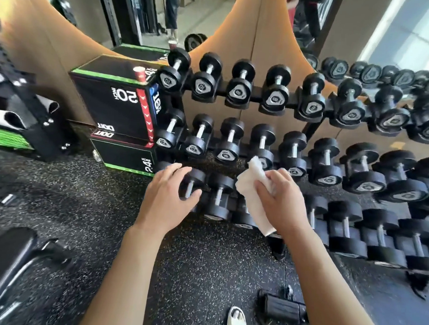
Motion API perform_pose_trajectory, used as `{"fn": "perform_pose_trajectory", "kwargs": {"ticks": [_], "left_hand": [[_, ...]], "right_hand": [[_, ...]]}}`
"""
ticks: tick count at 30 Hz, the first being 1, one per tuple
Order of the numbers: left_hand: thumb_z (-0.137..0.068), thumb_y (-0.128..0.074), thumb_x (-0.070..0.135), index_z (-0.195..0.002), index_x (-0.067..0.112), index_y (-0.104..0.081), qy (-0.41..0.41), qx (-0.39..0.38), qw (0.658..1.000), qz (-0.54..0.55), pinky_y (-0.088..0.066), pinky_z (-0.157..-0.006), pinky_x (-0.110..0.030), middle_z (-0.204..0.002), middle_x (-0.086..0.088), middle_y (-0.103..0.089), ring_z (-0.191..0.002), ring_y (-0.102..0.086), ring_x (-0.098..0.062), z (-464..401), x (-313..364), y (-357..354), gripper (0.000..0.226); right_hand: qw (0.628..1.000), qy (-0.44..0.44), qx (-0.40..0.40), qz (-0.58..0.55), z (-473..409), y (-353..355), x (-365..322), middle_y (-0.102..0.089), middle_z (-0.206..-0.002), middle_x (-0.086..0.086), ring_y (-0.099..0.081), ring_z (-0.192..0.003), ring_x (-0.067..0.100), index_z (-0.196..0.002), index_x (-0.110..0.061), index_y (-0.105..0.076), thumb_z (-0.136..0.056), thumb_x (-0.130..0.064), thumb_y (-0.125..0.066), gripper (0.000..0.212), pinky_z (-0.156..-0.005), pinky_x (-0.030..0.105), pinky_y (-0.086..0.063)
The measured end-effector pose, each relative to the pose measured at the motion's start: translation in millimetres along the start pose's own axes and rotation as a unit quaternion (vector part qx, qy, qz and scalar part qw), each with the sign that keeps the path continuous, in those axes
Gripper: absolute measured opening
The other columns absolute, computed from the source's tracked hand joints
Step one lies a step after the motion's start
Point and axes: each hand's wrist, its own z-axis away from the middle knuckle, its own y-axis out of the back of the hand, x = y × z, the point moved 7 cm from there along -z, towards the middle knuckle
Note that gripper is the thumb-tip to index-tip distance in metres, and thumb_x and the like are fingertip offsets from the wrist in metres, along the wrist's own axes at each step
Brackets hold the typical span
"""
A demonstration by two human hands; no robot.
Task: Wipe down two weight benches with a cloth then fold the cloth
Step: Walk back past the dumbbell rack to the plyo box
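We are looking down at both of our bare arms reaching toward a three-tier dumbbell rack (288,101) that is filling the centre and right of the frame. Our right hand (282,197) is gripping a white cloth (250,188), the fingers curling round its middle so that one crumpled end is sticking up toward the middle row and the other end is hanging down past the wrist, in front of the bottom row just right of centre. Our left hand (166,194) is hovering with relaxed, slightly spread fingers, holding nothing, just in front of a small dumbbell (191,183) at the left end of the bottom row; whether the fingertips are touching it we cannot tell. At the lower left edge of the frame the black padded end of a weight bench (6,254) is showing on its metal frame. Two stacked black plyo boxes (122,116) with green edges are sitting at the left end of the rack, and a red paper cup (139,74) is standing upright on the top one. Everything is resting on a speckled black rubber floor (88,206).
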Motion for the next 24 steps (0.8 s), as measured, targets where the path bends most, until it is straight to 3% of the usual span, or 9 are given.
{"fn": "perform_pose_trajectory", "kwargs": {"ticks": [5,11,17,24], "left_hand": [[-0.096,-0.061,0.053,-0.151,0.026,-0.052,0.039,0.029,0.999,-0.01,-0.038,-0.121,-0.047,-0.157,0.008,-0.044,-0.146,-0.037,-0.017,-34,-19,1,0.062],[-0.095,-0.056,0.055,-0.151,0.026,-0.052,0.059,0.043,0.997,-0.017,-0.04,-0.12,-0.047,-0.156,0.01,-0.043,-0.145,-0.037,-0.016,-88,-7,-9,0.063],[-0.098,-0.062,0.051,-0.152,0.03,-0.05,0.085,0.066,0.993,-0.039,-0.037,-0.117,-0.04,-0.159,0.012,-0.04,-0.146,-0.034,-0.014,-114,-11,-15,0.06],[-0.097,-0.063,0.051,-0.151,0.033,-0.051,0.099,0.081,0.991,-0.039,-0.037,-0.118,-0.038,-0.157,0.016,-0.039,-0.145,-0.034,-0.012,-132,-35,-11,0.058]], "right_hand": [[0.999,0.026,-0.033,-0.012,-57,-28,-1,-0.053,-0.102,-0.011,-0.057,-0.076,0.013,-0.104,-0.021,-0.063,-0.1,-0.039,-0.061,0.018,-0.064,0.034,-0.047],[0.997,0.055,-0.047,-0.032,-123,-41,18,-0.052,-0.098,-0.011,-0.056,-0.075,0.013,-0.104,-0.021,-0.062,-0.1,-0.04,-0.06,0.019,-0.063,0.034,-0.047],[0.994,0.067,-0.077,-0.05,-169,-61,29,-0.049,-0.095,-0.014,-0.054,-0.073,0.002,-0.095,-0.033,-0.054,-0.1,-0.041,-0.059,0.011,-0.057,0.025,-0.038],[0.991,0.072,-0.097,-0.063,-188,-84,17,-0.05,-0.097,-0.013,-0.056,-0.074,0.006,-0.102,-0.025,-0.06,-0.101,-0.04,-0.058,0.015,-0.064,0.033,-0.049]]}}
